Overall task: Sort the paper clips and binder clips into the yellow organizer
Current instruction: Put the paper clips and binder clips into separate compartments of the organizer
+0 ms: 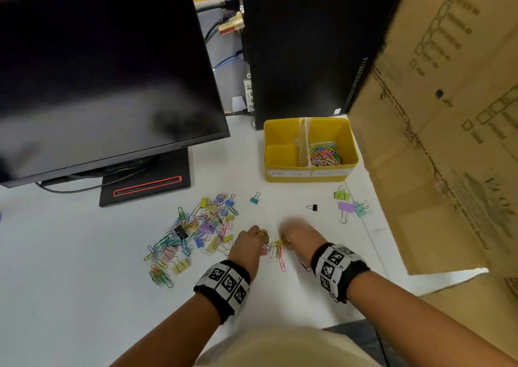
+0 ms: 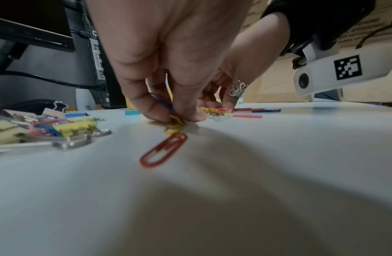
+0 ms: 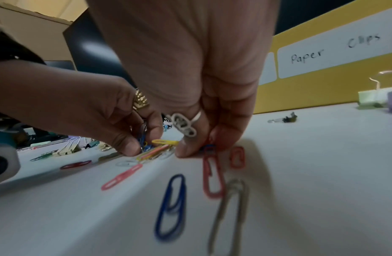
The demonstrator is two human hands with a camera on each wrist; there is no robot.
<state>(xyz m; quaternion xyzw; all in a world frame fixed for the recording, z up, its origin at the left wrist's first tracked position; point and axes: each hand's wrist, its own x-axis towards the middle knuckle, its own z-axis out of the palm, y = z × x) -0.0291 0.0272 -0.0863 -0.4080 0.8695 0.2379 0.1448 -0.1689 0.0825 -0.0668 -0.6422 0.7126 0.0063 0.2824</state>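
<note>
Head view: left hand (image 1: 248,244) fingers pinch blue wire paper clips (image 3: 143,138); right hand (image 1: 298,233) fingers pinch clips on white desk (image 1: 84,254). Yellow plastic organizer (image 1: 309,174) behind, well apart; right compartment holds coloured paper clips (image 1: 325,153).

Even overhead light is being cast on the white desk (image 1: 84,254); soft shadows are being thrown under both wrists. Straight edges are being bowed by wide-angle distortion at the head-view borders. The right hand (image 1: 297,235) is being motion-blurred. Foreground paper clips (image 3: 171,206) are being rendered out of focus.
</note>
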